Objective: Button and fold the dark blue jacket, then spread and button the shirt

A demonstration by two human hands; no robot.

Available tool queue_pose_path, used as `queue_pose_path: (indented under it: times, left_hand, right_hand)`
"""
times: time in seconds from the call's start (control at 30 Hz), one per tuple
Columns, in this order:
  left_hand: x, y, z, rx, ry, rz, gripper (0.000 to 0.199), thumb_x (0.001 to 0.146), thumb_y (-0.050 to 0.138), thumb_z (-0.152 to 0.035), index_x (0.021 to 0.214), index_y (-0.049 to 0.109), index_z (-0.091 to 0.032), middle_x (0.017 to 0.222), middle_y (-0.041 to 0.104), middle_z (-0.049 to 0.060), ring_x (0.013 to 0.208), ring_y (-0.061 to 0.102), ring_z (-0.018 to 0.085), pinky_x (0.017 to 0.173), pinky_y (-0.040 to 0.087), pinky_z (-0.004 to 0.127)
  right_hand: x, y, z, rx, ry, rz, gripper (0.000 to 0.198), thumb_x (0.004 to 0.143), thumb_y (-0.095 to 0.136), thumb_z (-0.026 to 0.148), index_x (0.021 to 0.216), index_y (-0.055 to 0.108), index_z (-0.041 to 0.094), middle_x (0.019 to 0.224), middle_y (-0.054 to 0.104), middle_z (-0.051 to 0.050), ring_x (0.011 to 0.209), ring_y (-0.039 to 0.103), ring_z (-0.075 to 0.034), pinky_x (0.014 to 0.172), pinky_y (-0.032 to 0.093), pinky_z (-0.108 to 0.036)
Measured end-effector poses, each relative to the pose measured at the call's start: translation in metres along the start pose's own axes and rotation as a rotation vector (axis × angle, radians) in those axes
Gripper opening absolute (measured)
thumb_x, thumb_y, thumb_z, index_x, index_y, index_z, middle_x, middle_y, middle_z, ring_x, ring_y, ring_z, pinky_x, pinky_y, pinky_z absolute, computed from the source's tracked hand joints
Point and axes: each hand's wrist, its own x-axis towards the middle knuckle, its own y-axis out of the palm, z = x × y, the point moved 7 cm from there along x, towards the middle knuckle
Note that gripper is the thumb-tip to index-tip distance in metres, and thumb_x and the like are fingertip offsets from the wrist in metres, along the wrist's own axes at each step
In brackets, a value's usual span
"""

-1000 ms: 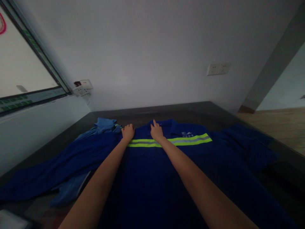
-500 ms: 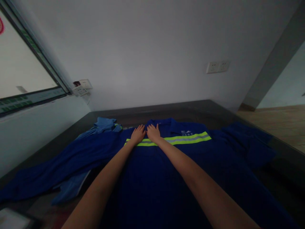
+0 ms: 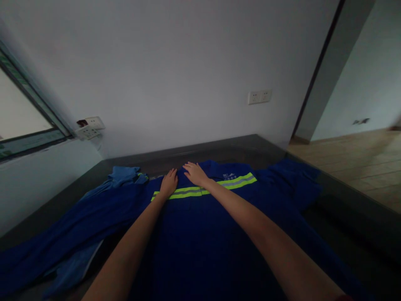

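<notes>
Where left grip [image 3: 169, 183] and right grip [image 3: 196, 174] nearly touched half a second ago: a gap now parts them.
Hands' pose: both flat, unclenched, palms down, the right's fingers slanting left.
Blue jacket [image 3: 206, 230]: laid out beneath both grips, its reflective stripe [image 3: 233, 184] crossing under the wrists.
Worktop [image 3: 225, 149]: a strip shows beyond the fingertips to its far edge; more lies well right.

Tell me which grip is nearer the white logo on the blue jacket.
Right. The right grip rests on the jacket, a little left of the logo; the left grip rests on it too, farther left.
</notes>
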Motion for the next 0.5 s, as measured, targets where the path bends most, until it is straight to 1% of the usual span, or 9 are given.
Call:
queue_pose_path:
  times: [0.07,0.13,0.2,0.23,0.3,0.33,0.4,0.43,0.5]
  left_hand:
    - [-0.001,-0.008,-0.008,0.046,0.042,-0.058,0.046,0.092,0.029,-0.022,0.137,0.04,-0.015,0.146,0.038,0.012,0.136,0.033,0.023,0.111,0.026,0.044]
    - [-0.001,-0.016,-0.022,0.075,0.09,-0.096,0.045,0.091,0.029,-0.019,0.135,0.043,-0.018,0.145,0.039,0.01,0.136,0.032,0.022,0.113,0.022,0.045]
    - [0.002,-0.025,-0.04,0.064,0.116,-0.129,0.045,0.091,0.029,-0.018,0.133,0.044,-0.02,0.145,0.04,0.008,0.136,0.032,0.021,0.114,0.02,0.046]
    - [0.005,-0.03,-0.051,0.045,0.123,-0.142,0.044,0.091,0.029,-0.018,0.133,0.045,-0.021,0.145,0.04,0.007,0.136,0.033,0.02,0.113,0.021,0.046]
    - [0.011,-0.036,-0.079,-0.004,0.144,-0.154,0.043,0.091,0.03,-0.019,0.131,0.046,-0.021,0.144,0.042,0.007,0.135,0.034,0.02,0.112,0.023,0.047]
    - [0.014,-0.037,-0.096,-0.026,0.167,-0.15,0.042,0.091,0.03,-0.019,0.131,0.046,-0.021,0.143,0.042,0.007,0.134,0.034,0.02,0.112,0.024,0.047]
    - [0.018,-0.037,-0.135,-0.057,0.231,-0.121,0.041,0.091,0.032,-0.021,0.13,0.047,-0.021,0.144,0.042,0.006,0.135,0.034,0.02,0.112,0.025,0.046]
    - [0.019,-0.035,-0.155,-0.066,0.27,-0.101,0.041,0.092,0.033,-0.022,0.131,0.046,-0.021,0.144,0.041,0.006,0.136,0.032,0.02,0.112,0.025,0.046]
    - [0.018,-0.028,-0.195,-0.074,0.349,-0.047,0.042,0.093,0.034,-0.026,0.133,0.044,-0.021,0.146,0.038,0.006,0.137,0.029,0.021,0.112,0.023,0.047]
  right_hand:
    - [-0.015,-0.029,-0.015,-0.008,-0.006,-0.053,0.037,0.09,0.044,0.021,0.125,0.057,0.015,0.131,0.055,-0.011,0.128,0.04,-0.021,0.107,0.03,-0.042]
    - [-0.037,-0.062,-0.042,-0.019,0.021,-0.096,0.032,0.089,0.046,0.018,0.115,0.064,0.016,0.121,0.062,-0.009,0.119,0.049,-0.019,0.103,0.035,-0.034]
    - [-0.063,-0.097,-0.084,-0.036,0.105,-0.134,0.028,0.089,0.046,0.018,0.108,0.067,0.018,0.114,0.065,-0.007,0.11,0.055,-0.018,0.098,0.039,-0.03]
    - [-0.079,-0.116,-0.109,-0.05,0.176,-0.157,0.028,0.089,0.046,0.018,0.106,0.067,0.018,0.112,0.066,-0.007,0.107,0.057,-0.018,0.096,0.041,-0.029]
    - [-0.113,-0.153,-0.165,-0.117,0.368,-0.188,0.029,0.089,0.044,0.019,0.107,0.067,0.02,0.111,0.067,-0.005,0.104,0.06,-0.018,0.094,0.042,-0.028]
    - [-0.131,-0.168,-0.193,-0.175,0.467,-0.162,0.03,0.089,0.043,0.019,0.108,0.066,0.021,0.11,0.067,-0.004,0.103,0.06,-0.018,0.093,0.043,-0.029]
    - [-0.168,-0.193,-0.241,-0.303,0.652,-0.054,0.032,0.089,0.041,0.018,0.109,0.066,0.024,0.111,0.067,-0.004,0.106,0.06,-0.02,0.093,0.043,-0.031]
    - [-0.185,-0.204,-0.259,-0.329,0.698,-0.036,0.032,0.088,0.042,0.017,0.108,0.067,0.022,0.111,0.067,-0.007,0.105,0.06,-0.022,0.092,0.044,-0.034]
    - [-0.215,-0.219,-0.284,-0.363,0.757,-0.006,0.03,0.086,0.045,0.017,0.105,0.068,0.019,0.108,0.067,-0.011,0.103,0.061,-0.025,0.091,0.045,-0.039]
